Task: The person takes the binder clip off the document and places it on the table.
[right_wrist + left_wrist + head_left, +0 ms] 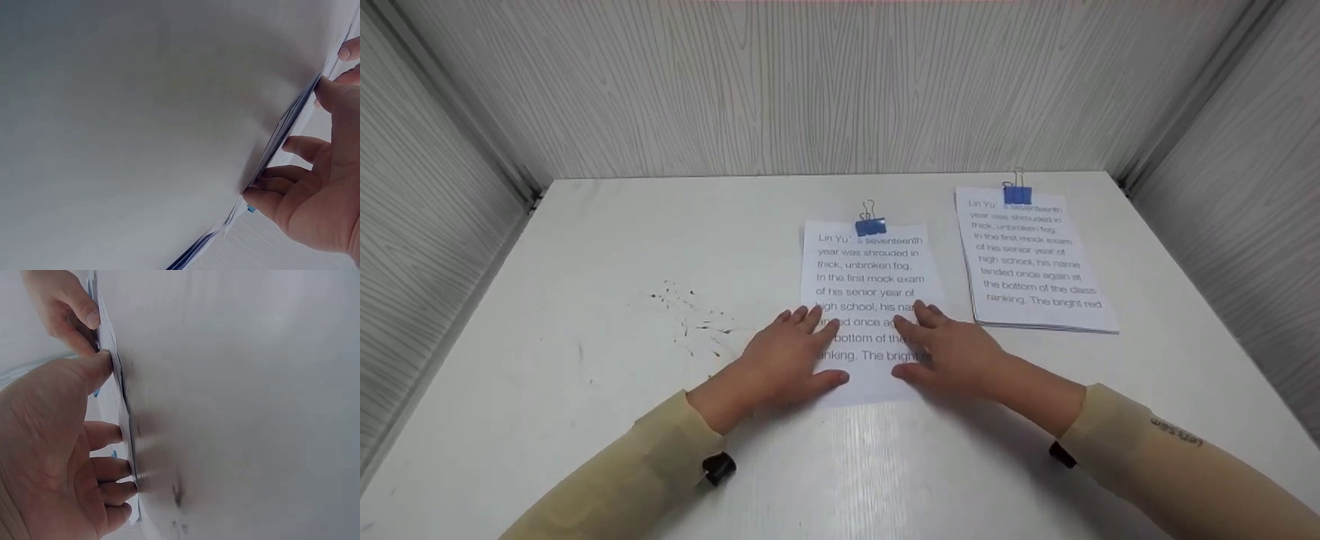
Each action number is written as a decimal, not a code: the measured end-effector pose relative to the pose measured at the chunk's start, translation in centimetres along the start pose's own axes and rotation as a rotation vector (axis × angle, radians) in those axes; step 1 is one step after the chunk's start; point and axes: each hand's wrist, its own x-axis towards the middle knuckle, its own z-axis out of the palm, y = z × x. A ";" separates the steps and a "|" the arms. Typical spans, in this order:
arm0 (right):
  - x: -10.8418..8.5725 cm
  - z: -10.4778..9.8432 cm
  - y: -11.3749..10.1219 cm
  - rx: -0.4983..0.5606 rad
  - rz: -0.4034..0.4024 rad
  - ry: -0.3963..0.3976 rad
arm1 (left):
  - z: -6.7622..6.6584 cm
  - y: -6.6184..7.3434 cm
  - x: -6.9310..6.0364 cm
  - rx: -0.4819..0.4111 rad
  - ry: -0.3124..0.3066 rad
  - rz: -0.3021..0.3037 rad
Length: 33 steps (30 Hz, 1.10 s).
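Observation:
A stack of printed sheets [870, 293] lies near the middle of the table, with a blue binder clip [871, 226] on its top edge. My left hand [785, 357] rests on the left side of this stack, fingers spread and fingertips touching the paper. On the opposite side, my right hand [956, 356] lies with its fingertips on the sheets. In the right wrist view, the fingers of the right hand [315, 180] touch along the stack's edge, where several sheet layers show. The left wrist view has the left thumb and fingertips against the paper edge [125, 396].
To the right lies a second stack of printed sheets [1035, 259], with another blue binder clip [1018, 195] at its top. Dark specks [690, 311] mark the white table [585, 247] on the left. Grey wood-grain panels [825, 90] stand around the back and sides.

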 end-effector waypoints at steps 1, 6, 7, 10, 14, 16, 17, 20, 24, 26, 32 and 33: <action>-0.2 0.1 -0.2 -0.003 -0.003 0.003 | 0.1 0.0 -0.3 -0.001 0.005 -0.001; -1.1 0.3 -1.3 -0.016 -0.017 0.010 | 0.6 0.5 -2.0 -0.015 0.023 -0.012; -1.3 0.4 -1.5 -0.016 -0.020 0.010 | 0.7 0.6 -2.3 -0.020 0.029 -0.013; -1.8 0.7 -1.9 -0.026 -0.033 0.012 | 1.0 0.9 -3.3 -0.018 0.037 -0.012; -2.5 1.1 -2.4 -0.036 -0.071 0.032 | 1.3 1.2 -4.3 -0.015 0.043 -0.009; -2.9 1.3 -2.6 -0.032 -0.088 0.039 | 1.5 1.3 -4.8 -0.019 0.045 -0.005; -3.2 1.4 -2.7 -0.032 -0.094 0.041 | 1.6 1.4 -5.1 -0.019 0.049 -0.002; -3.7 1.7 -2.9 -0.027 -0.111 0.041 | 1.8 1.6 -5.7 -0.031 0.055 0.007; -4.2 1.9 -3.1 -0.034 -0.122 0.046 | 2.0 1.8 -6.4 -0.037 0.064 0.011; -4.4 1.9 -3.3 -0.034 -0.123 0.047 | 2.0 1.9 -6.6 -0.033 0.064 0.010; -5.0 2.0 -3.9 -0.026 -0.119 0.046 | 2.1 2.3 -7.3 -0.026 0.070 0.018; -5.1 2.0 -3.9 -0.030 -0.124 0.050 | 2.2 2.3 -7.4 -0.027 0.072 0.020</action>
